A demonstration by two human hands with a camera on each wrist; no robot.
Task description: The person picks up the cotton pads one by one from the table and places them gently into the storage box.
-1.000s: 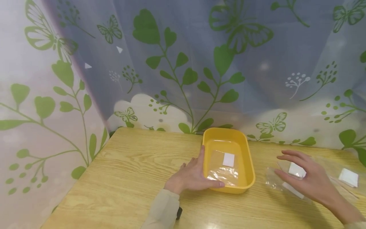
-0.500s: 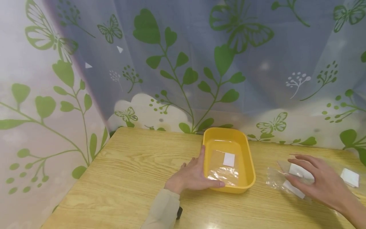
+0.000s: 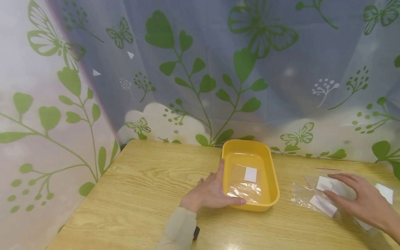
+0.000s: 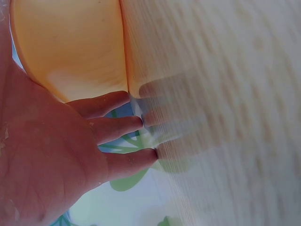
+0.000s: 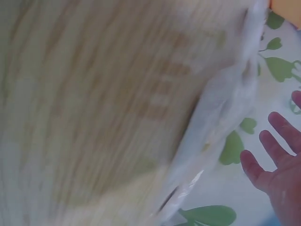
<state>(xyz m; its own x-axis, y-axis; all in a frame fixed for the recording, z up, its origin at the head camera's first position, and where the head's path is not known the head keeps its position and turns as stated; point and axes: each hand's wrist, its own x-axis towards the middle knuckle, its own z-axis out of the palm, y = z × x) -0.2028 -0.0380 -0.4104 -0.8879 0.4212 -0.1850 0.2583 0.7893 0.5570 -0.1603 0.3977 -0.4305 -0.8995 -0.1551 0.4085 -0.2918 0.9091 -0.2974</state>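
Observation:
In the head view, my left hand (image 3: pixel 207 192) rests against the near left corner of a yellow plastic tray (image 3: pixel 265 187). Its thumb lies along the near rim, and in the left wrist view several straight fingers (image 4: pixel 117 128) reach down beside the tray wall to the table. Inside the tray lies a clear plastic bag (image 3: pixel 236 177) with a white rectangular piece (image 3: pixel 250 174). My right hand (image 3: pixel 362 199), fingers spread and slightly bent, hovers over several clear zip bags (image 3: pixel 301 198) holding white rectangular pieces (image 3: pixel 323 205). In the right wrist view its fingers (image 5: pixel 273 146) grip nothing.
A wood-grain table (image 3: pixel 140 194) carries everything. Behind it hangs a patterned curtain (image 3: pixel 200 69) with green leaves and butterflies, close to the tray's far end. Another white piece (image 3: pixel 384 192) in a bag lies at the far right.
My right hand has moved right and slightly down over the bags, uncovering more of them and shifting some of them. The left hand and tray have stayed put.

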